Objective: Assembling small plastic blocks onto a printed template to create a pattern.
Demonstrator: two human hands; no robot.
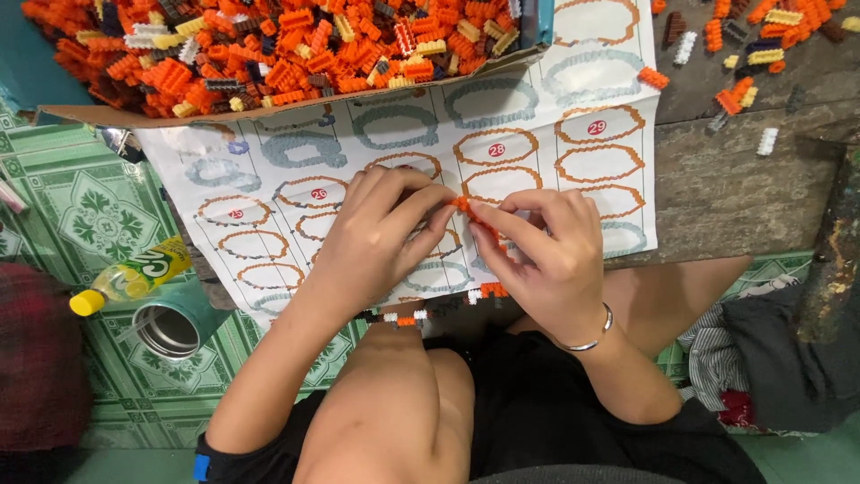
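I see my left hand (381, 235) and right hand (546, 255) meeting over the printed sheet (537, 116), fingertips all but touching, with a small orange brick (462, 204) pinched between them. The brick sits right at the meeting point, at the tip of my left forefinger and thumb and just above the right thumb, so neither hand has to reach; the left seems to hold it, the right closes in from the other side with narrow, curled fingers. I cannot tell which hand bears most of the grip, nor the brick's long axis, since only a sliver of orange shows. Whether a second piece is hidden under the right fingers I cannot make out. Below the hands, along the sheet's near edge, lies a row of joined bricks (430, 312) in black, white and orange, running left to right, partly masked by my left wrist. The cardboard box (296, 54) heaped with mostly orange bricks stands well apart at the top, cut off by the frame, and loose bricks (748, 63) lie scattered on the wooden bench (735, 179) at upper right. A yellow-capped bottle (134, 276) and an open tin (167, 330) rest on the green tiled floor (72, 197) to my left. A silver bangle (591, 336) circles my right wrist.
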